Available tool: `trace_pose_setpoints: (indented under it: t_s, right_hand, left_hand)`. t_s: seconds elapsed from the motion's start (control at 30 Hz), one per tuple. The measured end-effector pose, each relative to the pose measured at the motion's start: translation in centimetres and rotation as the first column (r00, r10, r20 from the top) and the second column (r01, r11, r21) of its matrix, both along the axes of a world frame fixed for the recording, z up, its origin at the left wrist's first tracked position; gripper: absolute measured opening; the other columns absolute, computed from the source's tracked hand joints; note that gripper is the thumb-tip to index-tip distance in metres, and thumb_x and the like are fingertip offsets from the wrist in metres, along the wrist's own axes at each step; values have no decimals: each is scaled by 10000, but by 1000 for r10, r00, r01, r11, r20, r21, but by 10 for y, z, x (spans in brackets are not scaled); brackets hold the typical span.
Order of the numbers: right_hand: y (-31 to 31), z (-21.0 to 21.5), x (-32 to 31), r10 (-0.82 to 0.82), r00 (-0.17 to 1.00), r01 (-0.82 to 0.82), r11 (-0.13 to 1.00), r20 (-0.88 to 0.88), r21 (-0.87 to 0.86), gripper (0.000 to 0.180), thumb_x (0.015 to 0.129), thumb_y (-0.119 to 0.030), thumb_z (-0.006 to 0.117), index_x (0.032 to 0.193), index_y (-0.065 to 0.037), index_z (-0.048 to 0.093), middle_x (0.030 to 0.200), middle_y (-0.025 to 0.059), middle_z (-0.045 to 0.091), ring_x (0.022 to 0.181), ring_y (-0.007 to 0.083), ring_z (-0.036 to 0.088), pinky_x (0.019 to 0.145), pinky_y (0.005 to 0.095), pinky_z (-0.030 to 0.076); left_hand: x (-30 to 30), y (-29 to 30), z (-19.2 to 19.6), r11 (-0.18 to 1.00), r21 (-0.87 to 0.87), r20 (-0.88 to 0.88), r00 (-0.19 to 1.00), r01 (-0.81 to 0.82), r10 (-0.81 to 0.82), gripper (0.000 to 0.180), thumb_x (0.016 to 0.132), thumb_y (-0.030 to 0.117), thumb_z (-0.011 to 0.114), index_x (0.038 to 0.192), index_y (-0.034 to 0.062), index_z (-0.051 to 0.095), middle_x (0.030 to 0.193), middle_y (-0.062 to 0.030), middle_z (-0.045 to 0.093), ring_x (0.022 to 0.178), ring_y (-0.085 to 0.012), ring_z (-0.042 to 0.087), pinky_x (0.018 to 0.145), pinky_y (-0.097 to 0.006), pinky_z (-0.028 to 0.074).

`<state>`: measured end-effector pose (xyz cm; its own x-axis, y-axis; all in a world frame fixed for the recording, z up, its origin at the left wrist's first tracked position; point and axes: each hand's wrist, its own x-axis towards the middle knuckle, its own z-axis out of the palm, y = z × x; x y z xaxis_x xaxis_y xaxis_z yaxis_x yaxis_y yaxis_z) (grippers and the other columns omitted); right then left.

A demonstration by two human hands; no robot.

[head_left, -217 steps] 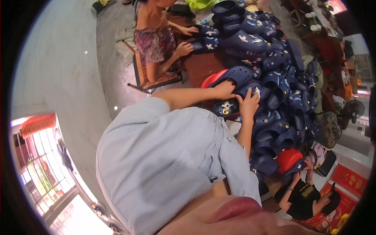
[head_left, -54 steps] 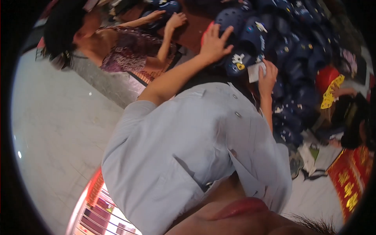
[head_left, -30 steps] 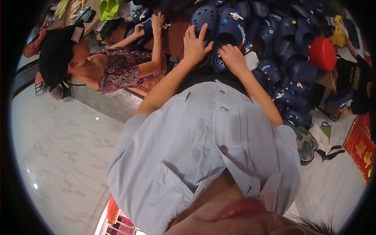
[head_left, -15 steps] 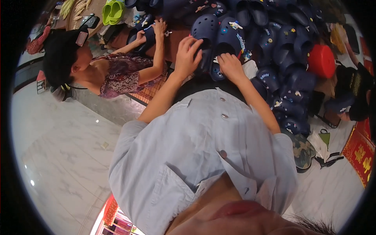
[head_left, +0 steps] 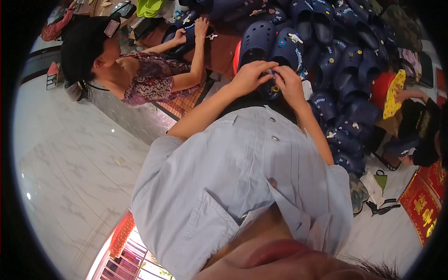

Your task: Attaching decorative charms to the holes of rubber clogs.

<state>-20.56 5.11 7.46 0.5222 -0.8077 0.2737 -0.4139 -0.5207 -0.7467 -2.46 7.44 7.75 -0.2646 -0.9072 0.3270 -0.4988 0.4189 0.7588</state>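
My left hand (head_left: 250, 78) and my right hand (head_left: 290, 85) meet fingertip to fingertip in front of me, both pinched closed. A tiny bluish bit shows between the fingers, too small to name for sure. Just beyond lie two navy clogs side by side. The left clog (head_left: 257, 38) has a plain holed upper. On the right clog (head_left: 285, 45) sit several charms, among them a white figure on its toe. My hands cover the near ends of the pair.
Many navy clogs (head_left: 352, 65) pile up on the right and at the back. At left, a person (head_left: 154, 79) in a patterned top handles a dark clog; another person (head_left: 415, 116) works at far right beside a red container (head_left: 380, 88). Lime-green clogs (head_left: 149, 7) stand at back left.
My hands have come together, the left moving right and the right leaving the clog's opening. The person at far right now has a yellow sheet by the red container. The whole view has shifted slightly.
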Motion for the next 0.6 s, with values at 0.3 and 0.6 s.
trace_pose_setpoints:
  t_s: [0.3, 0.6]
  right_hand:
    - [-16, 11, 18, -111, 994, 107, 976, -7, -187, 229, 821, -100, 636, 1044, -52, 612, 783, 93, 599, 749, 240, 606, 676, 324, 483]
    - [-14, -42, 26, -96, 878, -1, 979, -469, -203, 404, 834, -400, 582, 1201, -234, 554, 774, 105, 588, 763, 288, 623, 631, 392, 515]
  left_hand:
    - [37, -35, -23, 810, 539, -442, 741, -231, 506, 227, 798, 95, 711, 983, -23, 653, 863, -53, 667, 775, -104, 608, 694, -240, 487]
    - [64, -118, -59, 744, 668, -669, 452, 17, 590, 277, 811, 45, 691, 1032, -91, 595, 886, -121, 645, 788, -162, 619, 690, -245, 504]
